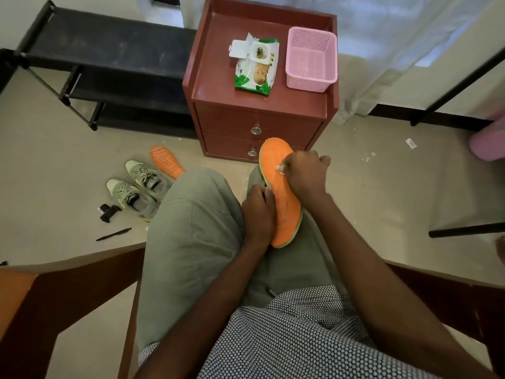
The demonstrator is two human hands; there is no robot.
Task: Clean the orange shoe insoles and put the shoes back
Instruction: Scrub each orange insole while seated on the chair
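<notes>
Head view: the left hand [258,212] grips the near edge of an orange insole [278,192] lying along the person's right thigh, in front of the red-brown nightstand [216,113]. The right hand [306,173] is curled round a small white wipe [281,168] (only a scrap of it shows) pressed on the insole's upper half. A second orange insole [165,161] lies on the floor left of the nightstand, just beside two grey shoes [139,187]. On the nightstand sit a wipes pack [257,67] and a pink basket [311,60].
</notes>
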